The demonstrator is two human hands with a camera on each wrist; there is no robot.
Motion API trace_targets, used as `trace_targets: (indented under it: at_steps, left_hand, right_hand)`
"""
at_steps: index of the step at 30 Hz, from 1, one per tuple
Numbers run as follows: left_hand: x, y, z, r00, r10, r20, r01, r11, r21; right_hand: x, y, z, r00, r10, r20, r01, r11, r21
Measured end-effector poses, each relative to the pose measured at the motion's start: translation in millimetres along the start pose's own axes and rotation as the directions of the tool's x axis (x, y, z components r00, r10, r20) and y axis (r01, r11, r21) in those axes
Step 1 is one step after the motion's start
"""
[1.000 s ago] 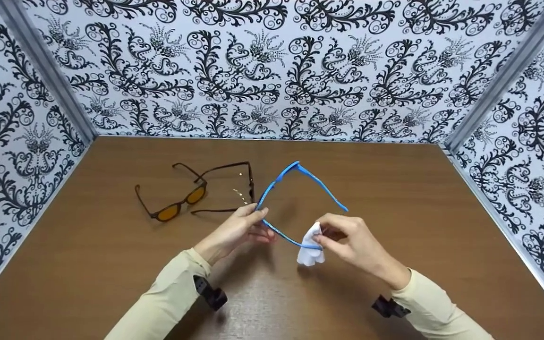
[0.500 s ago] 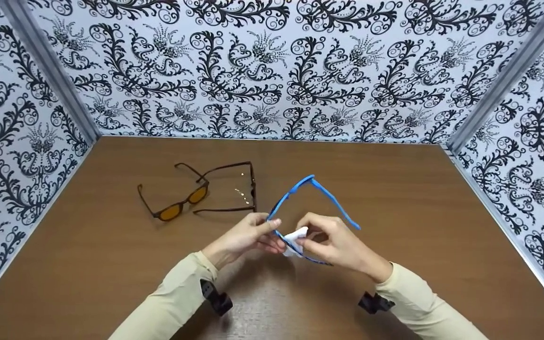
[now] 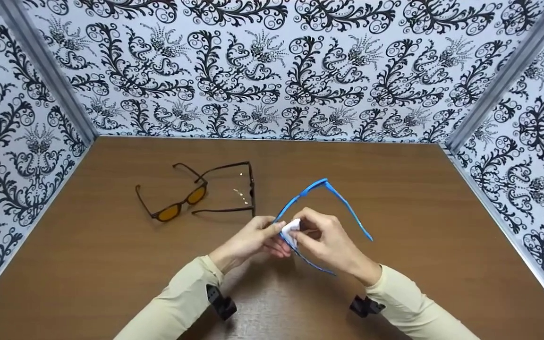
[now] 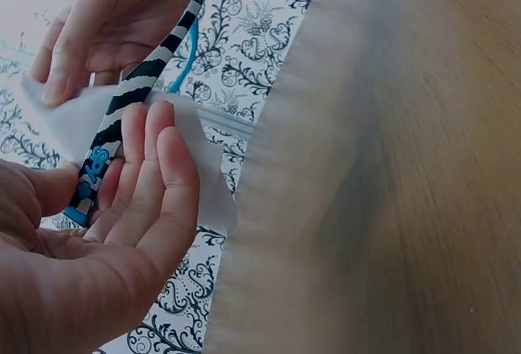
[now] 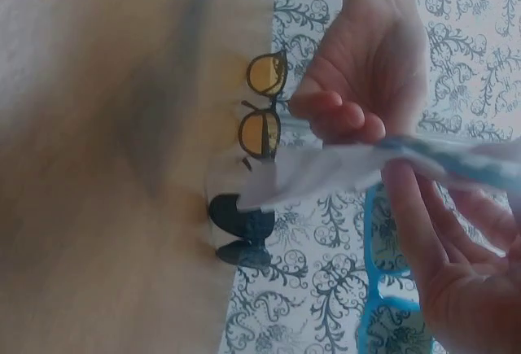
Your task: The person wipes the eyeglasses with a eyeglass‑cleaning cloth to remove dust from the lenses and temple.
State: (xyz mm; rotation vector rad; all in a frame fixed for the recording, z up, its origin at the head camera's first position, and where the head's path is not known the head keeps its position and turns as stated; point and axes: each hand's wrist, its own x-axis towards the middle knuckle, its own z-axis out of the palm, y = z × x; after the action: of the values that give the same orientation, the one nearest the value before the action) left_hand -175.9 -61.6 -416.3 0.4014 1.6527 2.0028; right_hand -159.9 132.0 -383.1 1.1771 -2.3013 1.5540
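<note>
A pair of blue sunglasses (image 3: 349,208) is held above the table, both temples unfolded. My left hand (image 3: 255,238) grips it at one front corner, thumb against the end of the temple. That temple (image 4: 134,85) has black-and-white zebra stripes in the left wrist view. My right hand (image 3: 331,241) pinches a white cloth (image 3: 291,229) against the temple, close to the left fingertips. In the right wrist view the cloth (image 5: 313,173) hangs past the fingers, and the blue lens rims (image 5: 371,248) show below. The cloth hides part of the temple.
Glasses with orange lenses (image 3: 168,212) lie on the wooden table (image 3: 418,189) at left. Beside them are dark-framed glasses (image 3: 251,182) with temples unfolded, close beyond the left hand. Patterned panels (image 3: 272,71) wall the table at back and sides.
The right hand and cloth have moved left along the temple, from its free end to near the left hand. The sunglasses and left hand have shifted slightly right and nearer, the glasses turning a little.
</note>
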Motion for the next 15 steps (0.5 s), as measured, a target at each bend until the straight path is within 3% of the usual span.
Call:
trace_targets:
  at_steps: [5,15]
  left_hand:
    - [0.0,-1.4,-0.7,0.999,0.002,-0.036,-0.002,1.000,-0.010]
    - [-0.2,-0.9,-0.3,0.996,0.007,-0.091,-0.013,0.998,-0.062]
  right_hand:
    - [2.6,-17.8,3.9,0.997,0.034,-0.075,-0.035,0.999,-0.016]
    - [4.3,-17.2,10.5,0.989,0.055,-0.137,-0.057,0.998,-0.012]
